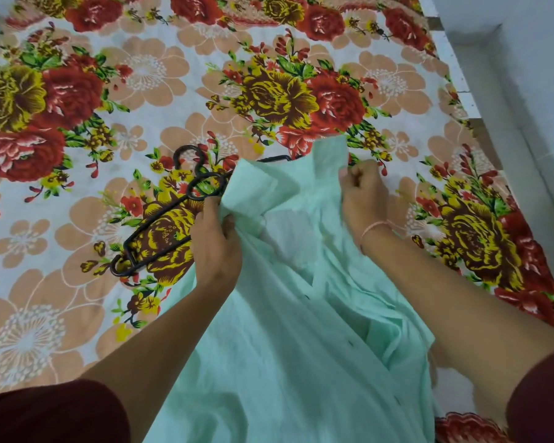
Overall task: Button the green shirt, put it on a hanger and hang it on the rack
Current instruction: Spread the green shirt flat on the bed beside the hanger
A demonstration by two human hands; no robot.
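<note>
Nearest, the green shirt (269, 346) lies on the bed (141, 75), seemingly buttoned lower down. Left hand (216, 247) and right hand (363, 193) each keep a pinching grip on collar cloth. Beyond, the black hanger (160, 225) is half covered, and the hanging is not yet done.

Mint-green shirt (279, 346), black hanger (160, 225), red-and-yellow floral bedsheet (115, 91), maroon sleeves (45, 414).

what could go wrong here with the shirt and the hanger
The hanger lies partly under the top edge of the shirt, so lifting the cloth could snag or drag it. The left hand and right hand both grip bunched fabric near the collar, and the front lies creased. A button might therefore go into the wrong hole, or the shirt might sit crooked on the hanger.
</note>
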